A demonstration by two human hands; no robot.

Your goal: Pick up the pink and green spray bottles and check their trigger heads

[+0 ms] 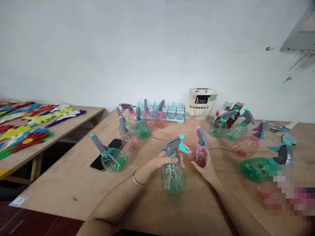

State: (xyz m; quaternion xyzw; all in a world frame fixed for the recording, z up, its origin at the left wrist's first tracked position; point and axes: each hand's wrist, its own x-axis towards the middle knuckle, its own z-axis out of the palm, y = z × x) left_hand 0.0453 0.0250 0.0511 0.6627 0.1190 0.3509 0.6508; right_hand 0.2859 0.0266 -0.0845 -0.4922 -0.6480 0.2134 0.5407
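A green see-through spray bottle (173, 178) with a grey and teal trigger head stands on the wooden table (73, 183) in front of me. My left hand (164, 159) is wrapped round its neck just under the trigger head. My right hand (205, 165) cups a pink spray bottle (198, 154) with a grey trigger, right beside the green one. A bracelet sits on my left wrist.
Several green and pink spray bottles stand about the table, one next to a black phone (108, 154). A light blue ice-pop mould (169, 113) and a paper bag (200, 104) stand by the wall. Colourful hand-shaped clappers (31, 127) cover the left table. The right edge is blurred out.
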